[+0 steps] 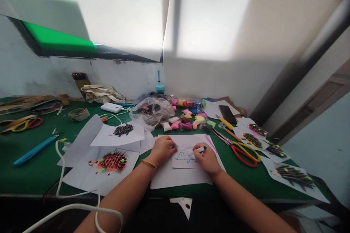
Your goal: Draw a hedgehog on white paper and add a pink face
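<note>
My right hand [207, 161] is closed round a white marker [201, 149] with a dark blue end, its tip on a small sheet of paper [180, 165]. On that sheet is a blue outline drawing of a hedgehog [185, 155], partly covered by the hand. My left hand [163, 151] rests at the sheet's upper left corner, fingers pinched together. A small pale bluish piece shows at its fingertips, too small to name. Beneath lies a larger stack of white paper [175, 182].
Hedgehog pictures [112, 160] lie left, others [294, 175] right. Red-and-yellow scissors [244, 154], cutters [225, 122] and a phone [227, 114] are on the right. Coloured clay packets [186, 125] and a plastic bag [153, 111] sit behind. A white cable [61, 174] crosses the left front edge.
</note>
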A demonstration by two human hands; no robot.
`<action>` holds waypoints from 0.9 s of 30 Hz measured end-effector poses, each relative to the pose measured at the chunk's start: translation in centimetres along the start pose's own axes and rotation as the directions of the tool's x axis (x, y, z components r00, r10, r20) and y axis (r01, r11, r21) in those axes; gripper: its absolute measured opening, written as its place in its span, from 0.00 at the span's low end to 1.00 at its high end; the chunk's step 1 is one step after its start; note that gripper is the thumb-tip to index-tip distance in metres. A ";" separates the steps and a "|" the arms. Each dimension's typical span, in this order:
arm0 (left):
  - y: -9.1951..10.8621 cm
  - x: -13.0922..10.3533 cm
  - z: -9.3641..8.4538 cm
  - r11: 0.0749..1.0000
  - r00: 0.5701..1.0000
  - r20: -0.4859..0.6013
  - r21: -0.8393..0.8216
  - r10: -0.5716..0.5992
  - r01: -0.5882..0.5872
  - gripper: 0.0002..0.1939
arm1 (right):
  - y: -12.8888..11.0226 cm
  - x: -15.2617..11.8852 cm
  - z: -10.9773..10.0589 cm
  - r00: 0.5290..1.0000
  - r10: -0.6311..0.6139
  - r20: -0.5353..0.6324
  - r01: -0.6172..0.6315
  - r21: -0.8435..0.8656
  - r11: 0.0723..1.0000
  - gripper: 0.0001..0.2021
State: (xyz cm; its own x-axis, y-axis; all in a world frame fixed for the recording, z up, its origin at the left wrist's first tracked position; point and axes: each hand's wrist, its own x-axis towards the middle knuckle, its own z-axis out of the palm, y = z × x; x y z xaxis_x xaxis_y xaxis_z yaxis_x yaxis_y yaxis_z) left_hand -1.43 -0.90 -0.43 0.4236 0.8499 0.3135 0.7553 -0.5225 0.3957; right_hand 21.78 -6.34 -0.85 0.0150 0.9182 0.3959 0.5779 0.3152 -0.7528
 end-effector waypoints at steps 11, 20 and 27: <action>0.2 0.0 -0.3 1.000 1.000 0.007 0.000 -0.005 0.005 0.08 | 0.3 -0.1 -0.2 1.000 0.017 -0.001 -0.017 0.055 0.998 0.08; 0.2 0.1 -0.2 1.000 1.000 0.016 0.001 -0.007 0.007 0.08 | 0.2 -0.2 0.0 1.000 0.014 0.028 -0.015 0.037 0.999 0.07; 0.2 0.1 -0.2 1.000 1.000 0.023 0.012 -0.004 0.004 0.08 | 0.3 -0.2 -0.1 0.999 0.020 0.036 -0.022 0.065 0.998 0.08</action>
State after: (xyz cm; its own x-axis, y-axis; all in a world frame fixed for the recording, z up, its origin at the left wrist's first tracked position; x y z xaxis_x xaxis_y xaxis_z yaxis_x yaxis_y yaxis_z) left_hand -1.37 -0.95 -0.15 0.4317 0.8534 0.2921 0.7628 -0.5182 0.3867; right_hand 22.04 -6.47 -1.04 -0.0034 0.9324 0.3615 0.5235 0.3096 -0.7938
